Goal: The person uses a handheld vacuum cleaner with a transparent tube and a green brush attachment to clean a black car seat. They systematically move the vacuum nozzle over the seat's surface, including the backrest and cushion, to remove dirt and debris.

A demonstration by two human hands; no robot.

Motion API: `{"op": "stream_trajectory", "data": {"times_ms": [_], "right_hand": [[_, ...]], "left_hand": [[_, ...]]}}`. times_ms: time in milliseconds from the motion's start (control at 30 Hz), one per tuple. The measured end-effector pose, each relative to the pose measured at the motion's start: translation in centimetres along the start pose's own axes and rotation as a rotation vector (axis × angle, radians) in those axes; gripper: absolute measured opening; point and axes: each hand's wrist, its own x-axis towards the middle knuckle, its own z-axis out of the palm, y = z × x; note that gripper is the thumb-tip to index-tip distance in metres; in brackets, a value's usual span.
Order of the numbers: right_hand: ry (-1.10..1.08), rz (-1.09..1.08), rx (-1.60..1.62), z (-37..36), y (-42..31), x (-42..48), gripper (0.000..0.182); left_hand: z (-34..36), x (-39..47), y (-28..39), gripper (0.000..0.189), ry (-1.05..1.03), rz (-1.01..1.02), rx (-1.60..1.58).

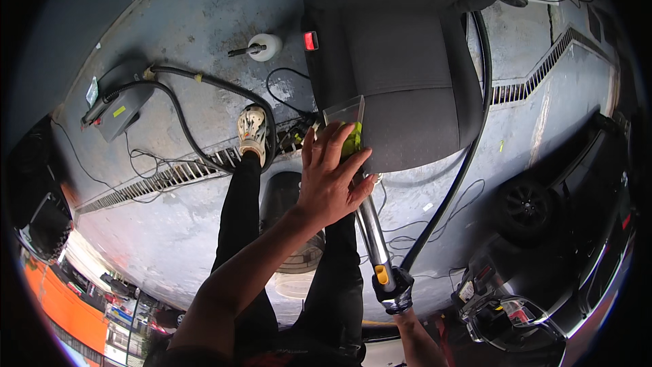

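Observation:
My bare left hand [331,176] grips the head of a vacuum upholstery nozzle, fingers spread over its green part and thumb by the tube. The nozzle's transparent plastic mouth [345,111] lies against the left front edge of a dark grey fabric car seat [407,117]. From there a shiny metal vacuum wand [373,232] slants down to my right hand [395,290], which wears a black glove and is closed around the wand's lower end. A black suction hose [453,191] runs from near that hand up along the seat's right side. The seat carries a red buckle [310,41].
A grey extraction machine [122,104] with black hoses sits at the left. Beyond my foot stands a white spray bottle [265,47]. Drain grating [168,181] crosses the floor, with loose cables [153,163] on it. A dark bucket [282,199] is by my legs; a black car [560,229] is at right.

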Motion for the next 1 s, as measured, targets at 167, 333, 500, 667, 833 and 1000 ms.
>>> {"op": "stream_trajectory", "data": {"times_ms": [167, 333, 500, 667, 833, 1000], "right_hand": [[0.076, 0.302, 0.615, 3.7, 0.8, 12.3, 0.021], [0.14, 0.185, 0.731, 8.5, 4.4, 23.5, 0.019], [0.03, 0.168, 0.655, 9.4, 3.6, 29.2, 0.022], [0.006, 0.165, 0.627, 8.7, 4.0, 28.8, 0.034], [-0.04, 0.22, 0.623, 10.4, 7.1, 23.5, 0.029], [-0.047, 0.206, 0.714, 8.7, 7.8, 19.2, 0.025]], "left_hand": [[6.2, 13.6, -5.5, 0.021, -0.062, 0.432, -0.006], [9.1, 23.4, -10.6, 0.026, -0.154, 0.574, 0.177], [9.6, 29.8, -14.3, 0.029, -0.471, 0.338, 0.396], [11.7, 28.9, -14.2, 0.032, -0.405, 0.304, 0.367], [12.9, 24.2, -11.5, 0.028, -0.371, 0.347, 0.315], [13.8, 19.9, -8.9, 0.025, -0.33, 0.344, 0.268]]}}
